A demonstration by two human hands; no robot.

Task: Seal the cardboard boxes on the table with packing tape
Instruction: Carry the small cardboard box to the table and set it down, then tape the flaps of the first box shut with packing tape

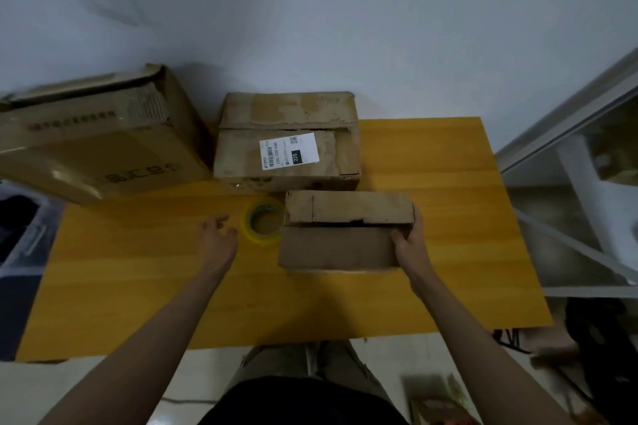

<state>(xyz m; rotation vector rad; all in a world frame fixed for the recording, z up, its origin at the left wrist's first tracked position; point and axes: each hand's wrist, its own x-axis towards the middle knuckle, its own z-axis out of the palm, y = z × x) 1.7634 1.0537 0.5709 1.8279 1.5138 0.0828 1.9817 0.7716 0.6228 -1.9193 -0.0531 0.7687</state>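
A small cardboard box (340, 238) lies on the yellow table (241, 293), its top flaps nearly closed with a dark gap between them. My right hand (411, 243) grips the box's right end, thumb on top. A yellowish roll of packing tape (264, 221) lies flat just left of that box. My left hand (217, 238) hovers open a little left of the roll, fingers relaxed, touching nothing. Behind stands a medium box (286, 143) with a white shipping label. A large box (93, 141) sits at the back left.
A white wall rises behind the table. A dark bin (20, 221) stands off the table's left edge. A glass-fronted white shelf unit (587, 166) stands to the right. Dark cables and clutter (593, 345) lie on the floor at the lower right.
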